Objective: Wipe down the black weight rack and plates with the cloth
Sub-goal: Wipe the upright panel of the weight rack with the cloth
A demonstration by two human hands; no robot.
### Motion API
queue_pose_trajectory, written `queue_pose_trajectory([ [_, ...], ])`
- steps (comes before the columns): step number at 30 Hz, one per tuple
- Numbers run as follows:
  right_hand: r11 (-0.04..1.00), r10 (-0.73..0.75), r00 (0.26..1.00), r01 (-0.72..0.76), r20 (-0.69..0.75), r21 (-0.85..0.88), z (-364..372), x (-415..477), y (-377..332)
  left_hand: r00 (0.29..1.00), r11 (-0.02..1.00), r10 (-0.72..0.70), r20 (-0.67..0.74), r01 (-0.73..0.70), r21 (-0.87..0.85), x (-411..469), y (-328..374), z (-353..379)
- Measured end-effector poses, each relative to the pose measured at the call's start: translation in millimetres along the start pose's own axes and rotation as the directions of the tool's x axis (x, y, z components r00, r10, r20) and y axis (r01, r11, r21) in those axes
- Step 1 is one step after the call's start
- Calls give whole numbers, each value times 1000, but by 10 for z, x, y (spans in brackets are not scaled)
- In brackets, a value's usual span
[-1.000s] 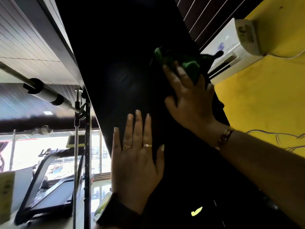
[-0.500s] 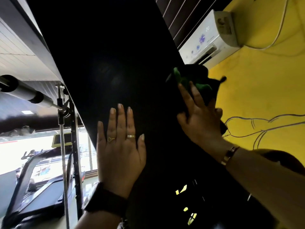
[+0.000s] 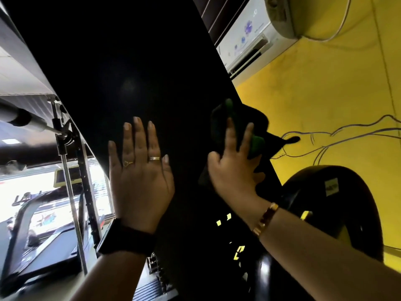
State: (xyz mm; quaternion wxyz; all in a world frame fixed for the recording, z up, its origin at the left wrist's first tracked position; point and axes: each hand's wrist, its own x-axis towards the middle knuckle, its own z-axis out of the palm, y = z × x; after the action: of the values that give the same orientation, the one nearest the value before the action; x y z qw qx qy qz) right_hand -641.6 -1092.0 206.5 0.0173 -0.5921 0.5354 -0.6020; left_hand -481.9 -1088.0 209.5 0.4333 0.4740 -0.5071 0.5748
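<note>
Black weight rack, dark cloth with green patches, black plate bearing yellow markings, yellow wall with dark line-drawing, white air conditioner.

A white air conditioner is mounted high on a yellow wall, and a thin white cable loops down from its right end. Below it, a dark line drawing runs across the paint. At the far left, a grey bar with a black collar juts in under a pale slatted ceiling, where a small rectangular light glows. Lower down, a black treadmill stands in front of a bright window, its console screen raised above the belt.
</note>
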Motion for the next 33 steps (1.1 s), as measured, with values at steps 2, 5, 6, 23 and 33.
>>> queue_pose_trajectory([
  [2,982,164,986,-165,18,94,-72,75,-5,1000,1000,0,-7,0,2,-9,-5,10],
  [5,934,310,950,-311,38,177,-60,2,-71,1000,1000,9,-5,-9,5,-12,-10,14],
  [6,923,334,942,-335,38,187,-5,-62,-100,1000,1000,11,-6,-11,4,-12,-12,13],
  [23,992,-66,990,78,-123,95,703,-1346,627,999,999,34,10,-33,-17,-33,-19,19],
  [33,961,-215,975,200,-57,-193,763,-1415,464,999,999,43,-22,-44,-16,-128,-1,5],
])
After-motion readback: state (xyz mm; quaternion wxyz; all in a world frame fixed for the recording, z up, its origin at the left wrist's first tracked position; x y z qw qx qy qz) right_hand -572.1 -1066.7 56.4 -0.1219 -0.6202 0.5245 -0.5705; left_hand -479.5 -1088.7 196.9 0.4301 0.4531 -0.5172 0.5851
